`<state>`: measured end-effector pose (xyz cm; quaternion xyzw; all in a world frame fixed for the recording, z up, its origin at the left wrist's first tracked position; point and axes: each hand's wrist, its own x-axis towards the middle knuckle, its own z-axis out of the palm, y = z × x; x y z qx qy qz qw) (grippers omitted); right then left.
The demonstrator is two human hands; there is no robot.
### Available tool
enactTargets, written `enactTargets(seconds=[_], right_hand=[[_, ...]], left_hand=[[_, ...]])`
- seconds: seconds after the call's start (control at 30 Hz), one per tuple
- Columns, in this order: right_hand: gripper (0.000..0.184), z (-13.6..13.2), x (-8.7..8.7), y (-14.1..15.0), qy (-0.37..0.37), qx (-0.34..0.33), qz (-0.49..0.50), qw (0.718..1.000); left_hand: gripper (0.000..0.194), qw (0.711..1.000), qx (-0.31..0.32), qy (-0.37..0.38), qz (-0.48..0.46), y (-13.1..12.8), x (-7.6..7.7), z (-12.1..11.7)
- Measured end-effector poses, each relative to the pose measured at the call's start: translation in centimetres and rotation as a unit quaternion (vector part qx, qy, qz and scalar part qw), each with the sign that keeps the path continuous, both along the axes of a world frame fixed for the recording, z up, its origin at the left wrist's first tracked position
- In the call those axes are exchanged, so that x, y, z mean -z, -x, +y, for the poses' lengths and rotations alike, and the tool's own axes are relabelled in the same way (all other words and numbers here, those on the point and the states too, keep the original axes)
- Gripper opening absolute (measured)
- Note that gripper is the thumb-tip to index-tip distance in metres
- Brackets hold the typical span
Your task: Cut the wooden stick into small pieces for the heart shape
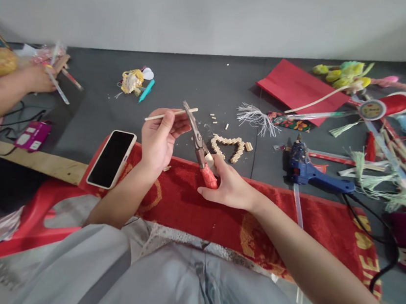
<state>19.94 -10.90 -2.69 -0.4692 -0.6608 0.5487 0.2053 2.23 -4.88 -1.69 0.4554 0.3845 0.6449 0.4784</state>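
Observation:
My left hand [160, 139] pinches a thin pale wooden stick [159, 116] between thumb and fingers above the dark table. In my right hand [229, 182] is a pair of pliers [199, 141] with red handles, my fingers wrapped round the grips. The metal jaws reach up to the left and meet the stick near its right end; whether they bite into it I cannot tell. Just right of the pliers lies a heart-shaped outline [238, 146] built of short pale stick pieces. Several loose cut pieces [213, 118] are scattered behind it.
A red towel [188, 214] covers the table's front edge, with a phone [112, 158] on its left. To the right are a blue glue gun [307, 172], a white tassel [257, 119], red paper [296, 87] and a red spool [397, 104]. Another person's hand [38, 77] works at far left.

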Motion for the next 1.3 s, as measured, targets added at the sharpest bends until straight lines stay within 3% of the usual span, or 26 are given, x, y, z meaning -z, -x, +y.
enactTargets(seconds=[0.37, 0.63, 1.0, 1.3], right_hand=[[0.043, 0.0, 0.5, -0.2, -0.015, -0.006, 0.016, 1.000], [0.030, 0.3, 1.3, -0.6, -0.009, -0.063, 0.163, 0.985], [0.046, 0.3, 1.7, -0.5, -0.001, -0.034, 0.074, 0.997], [0.045, 0.2, 1.4, -0.5, 0.004, -0.039, 0.088, 0.995]], left_hand=[[0.035, 1.000, 0.000, -0.004, -0.001, 0.0, 0.0, 0.1], [0.038, 1.000, -0.008, 0.007, -0.004, 0.0, -0.2, 0.0], [0.033, 1.000, -0.016, 0.009, 0.011, -0.1, -0.1, 0.0], [0.032, 0.999, -0.036, 0.013, 0.016, 0.0, 0.3, 0.1]])
